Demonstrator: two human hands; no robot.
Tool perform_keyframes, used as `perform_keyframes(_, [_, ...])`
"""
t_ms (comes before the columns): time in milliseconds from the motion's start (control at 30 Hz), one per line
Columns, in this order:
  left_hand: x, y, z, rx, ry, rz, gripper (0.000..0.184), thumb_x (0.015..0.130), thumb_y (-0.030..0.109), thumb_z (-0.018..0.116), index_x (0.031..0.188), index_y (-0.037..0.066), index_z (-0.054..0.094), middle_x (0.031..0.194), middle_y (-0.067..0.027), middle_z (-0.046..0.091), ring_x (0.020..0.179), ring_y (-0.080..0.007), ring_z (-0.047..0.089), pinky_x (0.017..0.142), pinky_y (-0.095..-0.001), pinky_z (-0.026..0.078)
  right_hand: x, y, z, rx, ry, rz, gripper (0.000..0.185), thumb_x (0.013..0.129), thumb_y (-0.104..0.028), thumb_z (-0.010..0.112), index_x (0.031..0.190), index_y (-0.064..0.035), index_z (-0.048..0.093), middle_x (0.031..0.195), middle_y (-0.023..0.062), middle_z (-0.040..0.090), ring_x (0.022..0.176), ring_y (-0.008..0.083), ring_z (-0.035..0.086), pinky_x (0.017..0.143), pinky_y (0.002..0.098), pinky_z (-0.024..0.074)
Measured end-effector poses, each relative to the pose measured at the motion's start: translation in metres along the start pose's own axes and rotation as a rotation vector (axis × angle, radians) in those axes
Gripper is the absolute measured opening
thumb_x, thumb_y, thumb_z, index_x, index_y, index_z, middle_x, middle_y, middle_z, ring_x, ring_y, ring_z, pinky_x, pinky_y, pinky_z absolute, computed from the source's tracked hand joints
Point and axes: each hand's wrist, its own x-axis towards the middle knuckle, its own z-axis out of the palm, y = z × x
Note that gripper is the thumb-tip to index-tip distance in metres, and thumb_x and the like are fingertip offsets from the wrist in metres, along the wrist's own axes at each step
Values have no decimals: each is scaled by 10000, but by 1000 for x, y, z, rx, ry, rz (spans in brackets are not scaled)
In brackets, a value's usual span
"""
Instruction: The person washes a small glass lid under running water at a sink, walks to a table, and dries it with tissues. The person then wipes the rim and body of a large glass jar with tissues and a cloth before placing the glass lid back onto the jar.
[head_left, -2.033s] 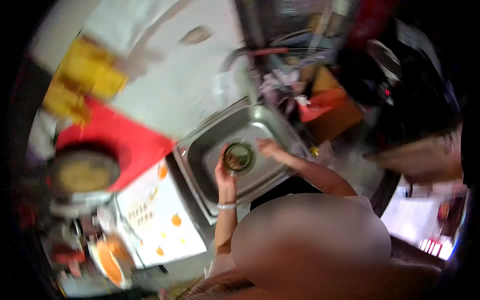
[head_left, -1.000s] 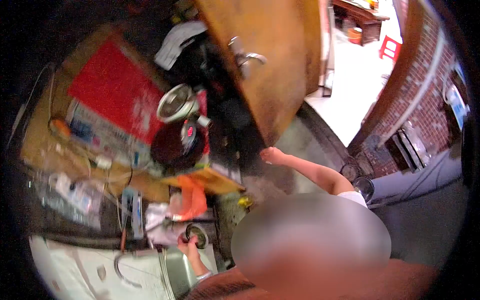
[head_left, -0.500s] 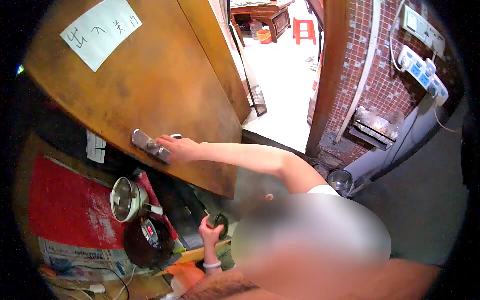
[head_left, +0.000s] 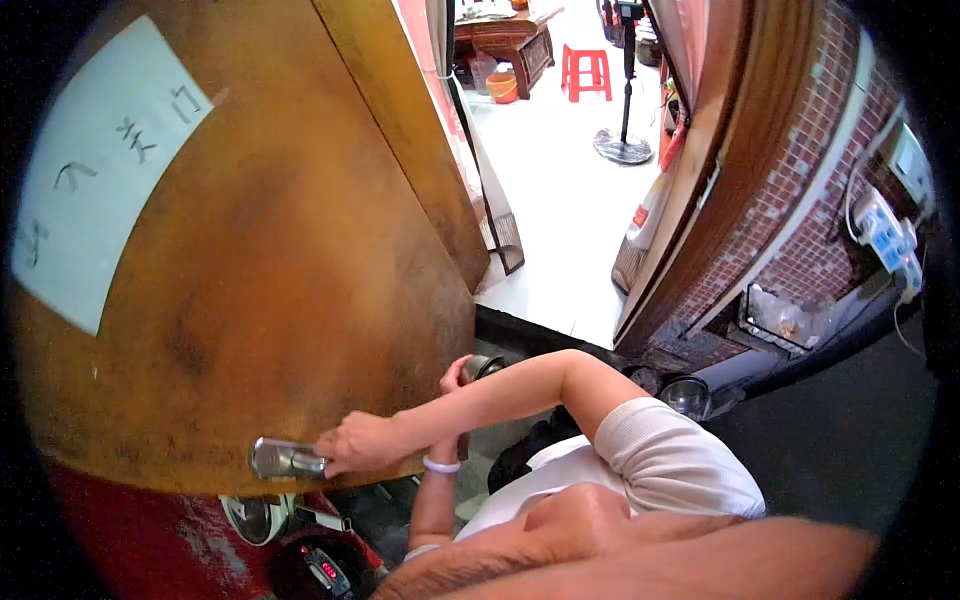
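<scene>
My right hand is closed round the silver handle near the lower edge of a brown wooden door. Behind my right forearm, my left hand holds a small metal bowl by its side; a pale bracelet circles that wrist. What the bowl contains cannot be made out. A white paper with handwriting is stuck on the door.
Through the doorway stand a red stool, an orange bucket and a fan base. A wire rack and a power strip hang at right. Below the door is a strainer.
The view has swung closer to the door. My right hand now grips the handle, and the door covers more of the counter. My left hand has moved up beside the door with the bowl.
</scene>
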Motion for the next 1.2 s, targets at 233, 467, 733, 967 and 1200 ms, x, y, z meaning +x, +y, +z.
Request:
perform_keyframes(233, [119,26,72,-229,-87,-23,516,534,62,690,1022,-9,541,646,41,435,521,-57,401,479,-203,364,-34,56,-44,429,-248,-352,273,822,-266,502,889,-2,481,764,188,559,736,377,546,620,435,454])
perform_keyframes(467, [304,-1,170,-1046,351,-291,413,646,55,586,1038,-47,504,831,-68,577,660,-124,548,620,-233,455,-147,306,-313,847,287,661,236,830,-233,522,907,-31,616,820,65,625,699,136,579,626,273,477])
perform_keyframes(733, [612,118,292,-1287,-620,-656,416,645,96,519,1042,-18,466,799,-83,543,667,-173,513,612,-282,451,-366,509,-529,828,853,1245,517,847,-549,339,836,-95,586,681,18,558,557,91,474,468,222,350])
perform_keyframes(967, [708,222,358,-1184,-771,-642,500,696,92,511,1179,14,408,1113,-127,513,1026,-242,504,904,-375,408,-303,507,-632,1211,1709,829,294,869,-300,474,972,-37,558,878,72,606,791,141,579,724,278,474])
perform_keyframes(1200, [785,299,368,-1127,-829,-653,467,846,362,445,1214,80,388,1161,-81,482,1052,-215,481,863,-417,417,-252,517,-760,228,1350,1053,232,748,-213,625,656,-1,596,560,54,586,469,98,517,431,268,414])
